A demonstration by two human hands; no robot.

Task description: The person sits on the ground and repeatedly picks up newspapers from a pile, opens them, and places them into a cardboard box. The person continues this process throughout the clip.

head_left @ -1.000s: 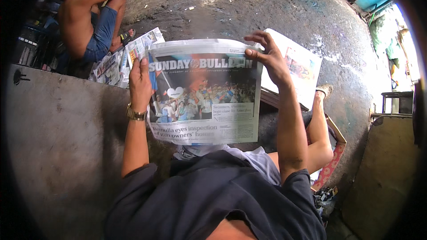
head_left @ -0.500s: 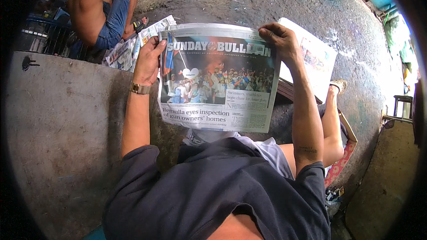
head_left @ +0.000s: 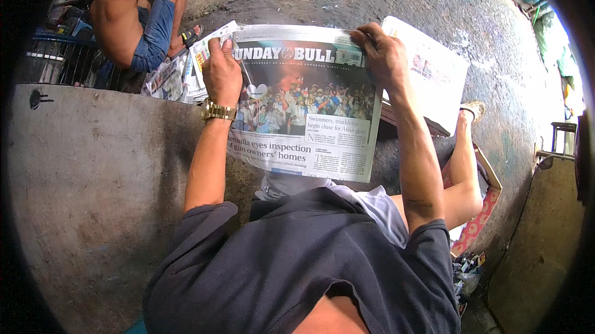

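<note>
In front of my chest a newspaper (head_left: 304,105) is held up, its front page toward me with a dark crowd photo and columns of print. My left hand (head_left: 222,74), with a gold watch (head_left: 218,111) at the wrist, is closed on the paper's upper left edge. At the upper right corner, the fingers of my right hand (head_left: 381,55) are curled over the sheet and pinch it. The lower edge hangs free above my lap.
A white board or sheet (head_left: 427,77) rests on a dark stack beyond my right arm. More printed papers (head_left: 170,80) lie at the far left, near a seated person (head_left: 121,18) in denim shorts. A concrete slab (head_left: 99,197) fills the left side. A red patterned box (head_left: 474,228) stands by my right leg.
My left hand has shifted right and turned, its back now facing me more. The paper's left side bends inward, and my right hand has moved slightly left and up.
</note>
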